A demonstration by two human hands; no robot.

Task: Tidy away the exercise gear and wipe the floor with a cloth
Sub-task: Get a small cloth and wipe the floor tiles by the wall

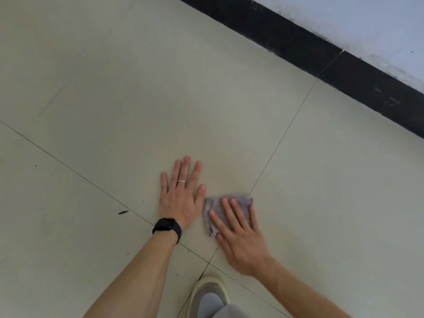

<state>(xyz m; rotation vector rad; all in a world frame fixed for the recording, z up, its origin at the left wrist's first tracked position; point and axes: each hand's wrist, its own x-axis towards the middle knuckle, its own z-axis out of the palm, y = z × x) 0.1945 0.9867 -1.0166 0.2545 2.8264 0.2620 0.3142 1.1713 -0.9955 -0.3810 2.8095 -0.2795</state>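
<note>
A small grey cloth (216,208) lies crumpled on the pale tiled floor (114,88), just right of centre. My right hand (238,235) presses flat on the cloth with straight, spread fingers; the hand is slightly blurred. My left hand (181,196) rests flat on the bare tile right beside the cloth, fingers spread, with a ring on one finger and a black watch on the wrist. No exercise gear is in view.
A black skirting board (321,49) runs diagonally along the wall at upper right. Dark grout lines cross the tiles. A few dark specks of dirt (123,212) lie to the left. My shoe (206,294) stands at the bottom edge.
</note>
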